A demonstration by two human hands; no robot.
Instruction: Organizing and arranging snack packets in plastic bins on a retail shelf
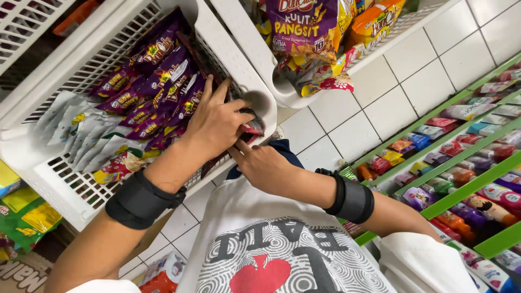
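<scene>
ITEM: white slotted plastic basket, tilted in view, on a shop rack.

CONTENTS: row of purple snack packets standing on edge, packed close; behind them pale/white sachets, also on edge. One red-and-yellow packet lies at the near wall.

L. HAND: inside basket at its right corner, palm down on the purple row, fingers bent and pressed over the packet tops. Holds the row in place; whether any single packet is pinched, cannot tell (fingertips hidden by the rim).

R. HAND: just below the basket's corner, touching the l. hand, fingers narrow and closed on a small dark-red packet at the rim. Packet sits half in, at the end of the purple row.

BOTH WRISTS: black bands.

NEARBY: second white basket to the right w/ purple, orange and yellow snack bags; green shelves w/ small bottles and sachets; white tiled floor; person's white printed shirt.

HANDLING NOTE (judgement only): packet seems to be going in at the row's end. Best done w/ l. hand leaning the row back to keep a gap open, r. hand sliding the packet down edge-first, same way up as its neighbours. Don't force it: thin foil creases, and a squeezed row may spring out over the rim.
</scene>
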